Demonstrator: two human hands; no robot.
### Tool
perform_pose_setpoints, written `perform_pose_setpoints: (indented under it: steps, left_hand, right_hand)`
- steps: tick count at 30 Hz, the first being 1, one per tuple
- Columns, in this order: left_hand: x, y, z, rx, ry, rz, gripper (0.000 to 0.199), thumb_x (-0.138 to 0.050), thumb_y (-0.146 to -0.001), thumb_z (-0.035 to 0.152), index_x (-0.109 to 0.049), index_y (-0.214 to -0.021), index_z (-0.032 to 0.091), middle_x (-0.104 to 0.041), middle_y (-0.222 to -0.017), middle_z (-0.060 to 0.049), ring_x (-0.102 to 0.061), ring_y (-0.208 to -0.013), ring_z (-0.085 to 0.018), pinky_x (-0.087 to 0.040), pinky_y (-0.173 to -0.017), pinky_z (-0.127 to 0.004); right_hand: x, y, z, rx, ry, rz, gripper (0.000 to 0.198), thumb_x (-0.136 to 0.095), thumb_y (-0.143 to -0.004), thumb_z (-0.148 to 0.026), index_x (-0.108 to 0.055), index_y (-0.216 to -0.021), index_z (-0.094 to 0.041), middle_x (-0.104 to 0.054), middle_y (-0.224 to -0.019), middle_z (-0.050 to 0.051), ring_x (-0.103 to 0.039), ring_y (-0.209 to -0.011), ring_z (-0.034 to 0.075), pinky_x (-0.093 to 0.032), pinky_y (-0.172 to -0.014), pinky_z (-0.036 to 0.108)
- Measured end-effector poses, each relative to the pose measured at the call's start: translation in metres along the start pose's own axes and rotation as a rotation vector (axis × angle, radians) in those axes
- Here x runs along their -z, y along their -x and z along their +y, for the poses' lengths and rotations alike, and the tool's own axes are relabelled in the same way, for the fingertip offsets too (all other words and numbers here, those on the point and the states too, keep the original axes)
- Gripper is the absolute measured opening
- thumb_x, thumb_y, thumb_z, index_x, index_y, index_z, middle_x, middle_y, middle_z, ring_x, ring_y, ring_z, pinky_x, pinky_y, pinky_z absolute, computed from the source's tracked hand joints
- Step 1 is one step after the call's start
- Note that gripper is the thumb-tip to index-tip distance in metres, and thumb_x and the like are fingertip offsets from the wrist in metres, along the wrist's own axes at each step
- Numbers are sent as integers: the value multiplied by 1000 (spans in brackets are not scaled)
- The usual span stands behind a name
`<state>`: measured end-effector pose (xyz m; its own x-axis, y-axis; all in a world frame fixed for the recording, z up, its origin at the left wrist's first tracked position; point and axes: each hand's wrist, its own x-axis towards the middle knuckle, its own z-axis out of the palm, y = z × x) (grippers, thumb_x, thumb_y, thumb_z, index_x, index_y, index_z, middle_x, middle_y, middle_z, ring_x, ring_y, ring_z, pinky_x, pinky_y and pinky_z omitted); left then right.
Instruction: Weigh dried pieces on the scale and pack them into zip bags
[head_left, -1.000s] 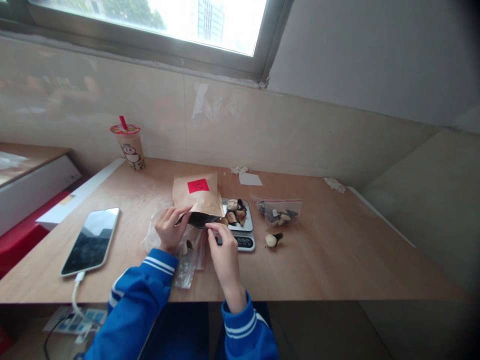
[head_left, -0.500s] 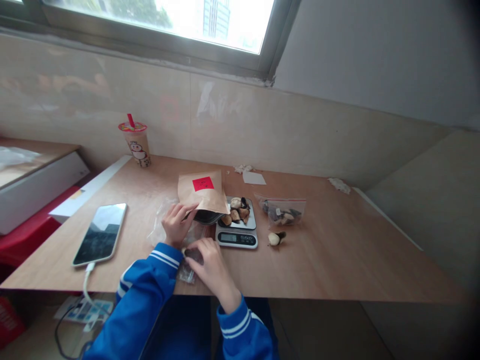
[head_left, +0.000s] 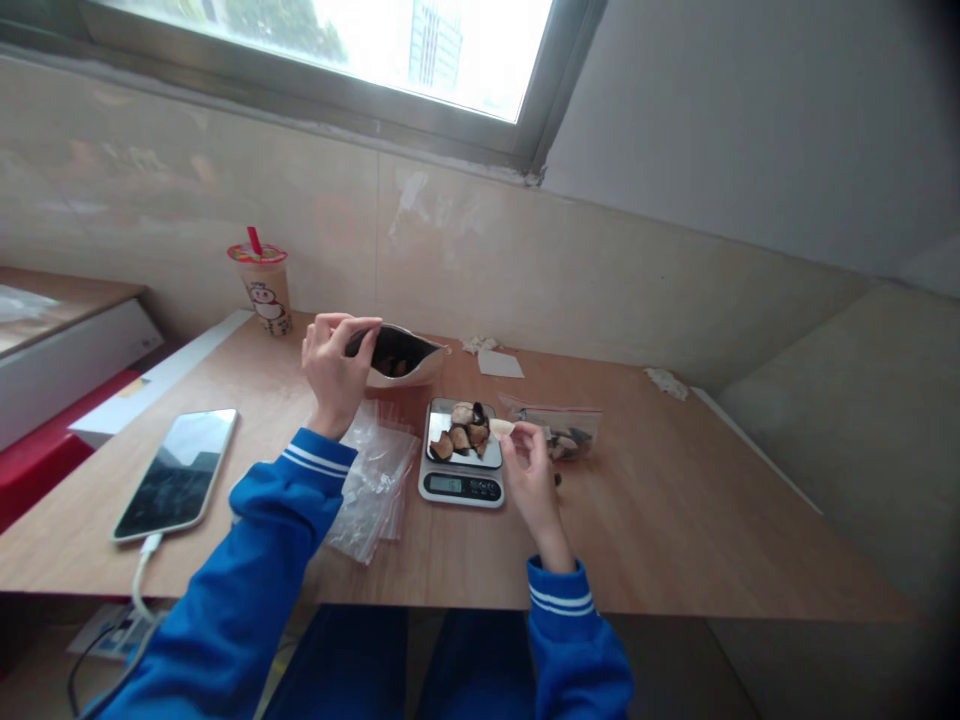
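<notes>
Pinching the near-left rim of the bag [head_left: 409, 376], left hand [head_left: 335, 368] has thumb and fingers clamped on it; mouth gapes toward the camera, dark inside with some brownish bits. Bag sits toward the back of the tabletop [head_left: 675, 510], behind and left of the scale [head_left: 436, 418]. Right hand [head_left: 534, 478] grips a pale piece [head_left: 501, 428] between thumb and fingertips, at the right edge of the scale's plate; can't tell if piece touches the plate. Pile [head_left: 461, 437] of brown, pale and black pieces lies on the plate. Display [head_left: 446, 485] lit, digits too small to read. Clear bags [head_left: 371, 490] lie flat, overlapping, left of scale, near the left sleeve [head_left: 300, 500]. Zip bag [head_left: 566, 413] with dark and pale pieces lies right of scale, partly behind right hand. Small dark bit [head_left: 557, 480] shows just beside that hand, mostly hidden. Phone [head_left: 178, 475] lies far left, white cable [head_left: 140, 585] plugged in at its near end. Cup [head_left: 266, 303] with red straw stands at back left by the wall. White card [head_left: 500, 363] lies at the back, crumpled tissue [head_left: 480, 345] just beside it.
</notes>
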<state>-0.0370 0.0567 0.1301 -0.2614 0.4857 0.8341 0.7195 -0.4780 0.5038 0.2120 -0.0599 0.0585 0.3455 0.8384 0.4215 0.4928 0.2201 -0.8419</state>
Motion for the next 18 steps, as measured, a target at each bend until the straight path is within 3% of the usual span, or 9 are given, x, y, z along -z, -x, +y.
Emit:
perform_pose_setpoints:
  steps: [5, 8, 13, 18]
  left_hand:
    - [-2, -23, 0, 43, 20, -53, 15, -63, -83, 32, -72, -94, 26, -57, -95, -5, -58, -92, -19, -49, -77, -32]
    - [-4, -30, -2, 56, 24, -71, 19, -64, -82, 31, -70, -98, 23, -55, -100, -7, -59, -89, -18, -50, -78, -31]
    - [-4, -34, -5, 56, 69, -107, 22, -55, -88, 31, -66, -104, 20, -52, -110, -9, -58, -97, -20, -48, -91, -38]
    - [-2, -33, -2, -1, 117, -123, 24, -51, -90, 25, -61, -111, 20, -50, -123, -11, -48, -120, -25, -40, -105, -43]
  right_hand:
    - [-13, -37, 18, -2, 80, -82, 24, -33, -95, -42, -38, -106, -22, -69, -99, 14, -68, -94, 24, -52, -81, 40]
    - [-14, -50, 23, 31, 251, -95, 21, -33, -94, -39, -39, -101, -21, -69, -93, 16, -69, -88, 28, -52, -75, 42]
    - [4, -46, 29, -19, 438, 98, 25, -32, -92, -39, -41, -102, -18, -67, -88, 19, -67, -78, 32, -49, -63, 41]
    - [9, -41, 32, 6, 351, 75, 28, -39, -91, -43, -45, -103, -18, -67, -92, 14, -65, -78, 25, -49, -65, 35]
